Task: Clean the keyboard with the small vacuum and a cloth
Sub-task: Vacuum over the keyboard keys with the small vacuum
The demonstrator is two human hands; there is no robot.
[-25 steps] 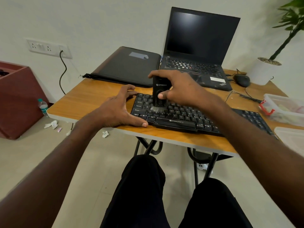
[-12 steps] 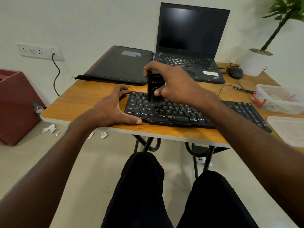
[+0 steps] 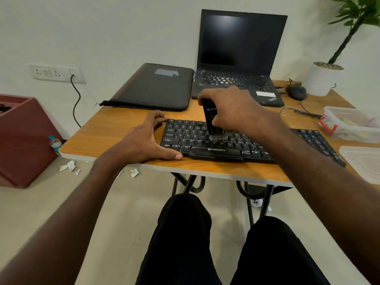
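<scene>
A black keyboard [image 3: 216,145] lies along the front edge of the wooden table [image 3: 115,128]. My right hand [image 3: 232,108] grips a small black vacuum [image 3: 209,118] upright, its grey brush tip pressed on the middle keys. My left hand [image 3: 144,140] rests flat on the table against the keyboard's left end, thumb along the front edge and fingers at the back corner. No cloth is in view.
Behind the keyboard stand an open laptop [image 3: 238,58] and a dark sleeve [image 3: 156,87]. A mouse [image 3: 296,92], a potted plant [image 3: 327,77] and two plastic containers [image 3: 349,124] sit to the right. A red bin [image 3: 22,136] and paper scraps are on the floor at left.
My right hand has carried the vacuum rightwards along the keys, from the left part to the middle. My left hand stays at the keyboard's left end.
</scene>
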